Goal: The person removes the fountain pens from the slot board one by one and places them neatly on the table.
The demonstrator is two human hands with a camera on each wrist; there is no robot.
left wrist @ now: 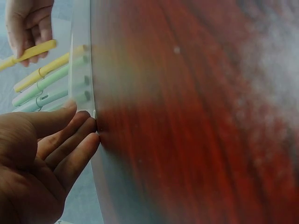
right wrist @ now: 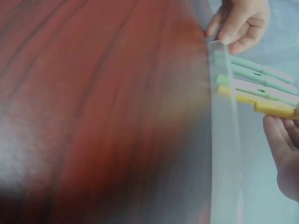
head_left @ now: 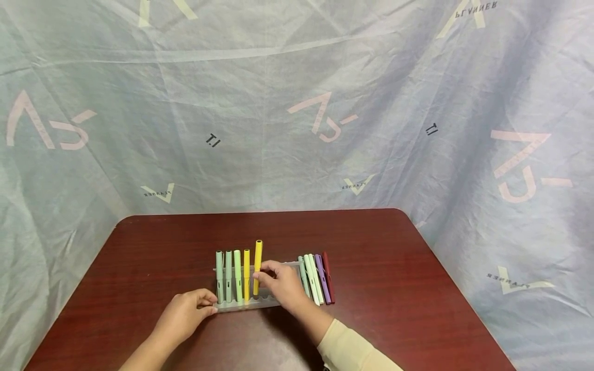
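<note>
My right hand pinches a yellow pen between thumb and fingers. The pen is nearly upright over a clear plastic pen rack, its top higher than the others. To its left, several pens stand side by side in the rack: two grey-green pens, a light green pen and another yellow pen. My left hand grips the rack's front left corner, and its thumb and fingers show at the rack's end in the left wrist view. The right hand hides part of the rack's right half.
Right of the rack, several pens lie side by side on the dark red wooden table: a green pen, white pens, a purple pen and a dark red pen. A grey printed cloth hangs around the table.
</note>
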